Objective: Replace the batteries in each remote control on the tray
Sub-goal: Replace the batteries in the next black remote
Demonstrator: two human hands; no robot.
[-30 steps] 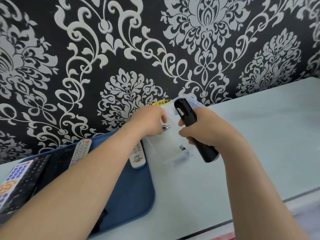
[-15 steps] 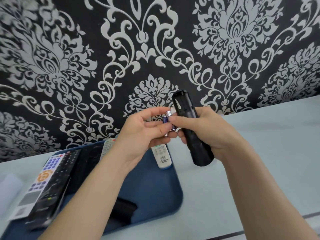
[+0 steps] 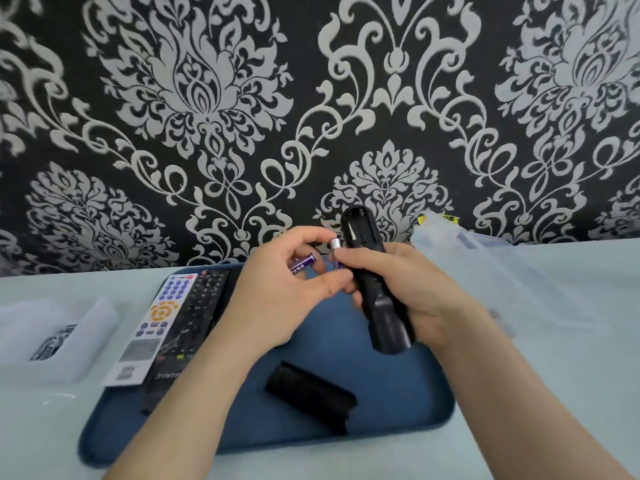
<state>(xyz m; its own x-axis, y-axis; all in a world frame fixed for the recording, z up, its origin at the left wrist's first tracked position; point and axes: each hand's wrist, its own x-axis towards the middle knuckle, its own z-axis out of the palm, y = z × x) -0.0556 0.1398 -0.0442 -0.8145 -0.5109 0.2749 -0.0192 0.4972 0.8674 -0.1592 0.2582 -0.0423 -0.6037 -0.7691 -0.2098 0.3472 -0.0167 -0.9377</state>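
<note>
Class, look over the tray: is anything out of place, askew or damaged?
A black plastic battery cover lies loose and slanted on the blue tray, detached from the black remote control in the right hand. No damage shows.

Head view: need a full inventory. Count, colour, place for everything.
held remote: 1, black, in right hand above tray, battery bay open
batteries: 2, purple, one in left hand, one upright between both hands' fingers
cover: 1, black, lying on tray
white remote: 1, white with blue and orange buttons, tray's left end
black remote: at least 1, black, beside white remote; exact count unclear
tray: 1, blue, on table
left box: 1, clear, on table left of tray, dark contents
right box: 1, clear, on table by wall
table: 1, pale
wall: 1, black with white pattern, behind table
left hand: 1, grips a battery
right hand: 1, grips held remote
</note>
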